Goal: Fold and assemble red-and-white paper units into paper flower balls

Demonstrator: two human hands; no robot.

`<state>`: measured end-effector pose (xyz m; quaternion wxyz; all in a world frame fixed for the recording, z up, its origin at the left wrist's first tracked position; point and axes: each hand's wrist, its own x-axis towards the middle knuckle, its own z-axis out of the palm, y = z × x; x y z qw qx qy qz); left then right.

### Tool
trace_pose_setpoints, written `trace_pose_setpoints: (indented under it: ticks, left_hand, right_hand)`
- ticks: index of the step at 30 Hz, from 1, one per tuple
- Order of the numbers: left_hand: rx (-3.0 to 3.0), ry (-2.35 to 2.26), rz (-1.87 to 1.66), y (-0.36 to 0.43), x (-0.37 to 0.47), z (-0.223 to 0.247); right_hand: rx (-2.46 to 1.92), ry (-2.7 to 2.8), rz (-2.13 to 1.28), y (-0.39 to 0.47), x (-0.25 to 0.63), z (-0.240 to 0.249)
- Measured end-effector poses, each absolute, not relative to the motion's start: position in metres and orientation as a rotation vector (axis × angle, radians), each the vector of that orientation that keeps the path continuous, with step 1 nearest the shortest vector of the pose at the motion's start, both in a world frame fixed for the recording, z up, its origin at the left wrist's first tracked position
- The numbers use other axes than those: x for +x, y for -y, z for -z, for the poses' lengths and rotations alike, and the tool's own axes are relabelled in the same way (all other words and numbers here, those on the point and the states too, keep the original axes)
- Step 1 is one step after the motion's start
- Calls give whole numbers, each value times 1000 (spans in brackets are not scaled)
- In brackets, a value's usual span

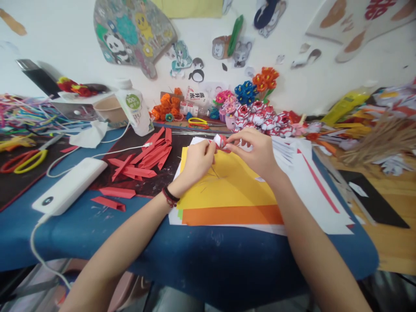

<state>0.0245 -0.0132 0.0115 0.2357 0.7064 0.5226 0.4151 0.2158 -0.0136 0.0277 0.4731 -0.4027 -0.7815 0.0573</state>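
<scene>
A small red-and-white paper flower [220, 141] is held between my two hands above the yellow paper sheet [227, 188]. My left hand [197, 162] is closed around its lower end, thumb and fingers pressed together. From the other side my right hand [258, 149] pinches the flower's edge with thumb and index finger. A thin dark wire [214, 172] shows below my left hand; whether it joins the flower I cannot tell. Under the yellow sheet lie orange paper [234, 215] and white sheets [313, 195]. Folded red paper strips [147, 159] are heaped to the left.
A white power bank [69, 186] with a cable lies at left, near large scissors [29, 160]. Behind stand a white bottle [134, 108], yellow-handled scissors [199, 123] and several red-and-white flowers [256, 117]. Brown stems [383, 141] and a black board [373, 199] are at right.
</scene>
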Motion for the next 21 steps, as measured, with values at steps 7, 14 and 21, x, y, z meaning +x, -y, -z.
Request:
trace_pose_setpoints:
  ticks: [7, 14, 21]
  left_hand:
    - [1915, -1437, -1081, 14, 25, -15]
    - [1936, -1392, -1066, 15, 25, -15]
    - [1948, -1366, -1072, 16, 25, -15]
  right_hand:
    - [-879, 1935, -98, 4, 216, -17]
    - [-928, 1922, -99, 2, 218, -15]
    - [-934, 1876, -220, 3, 217, -15]
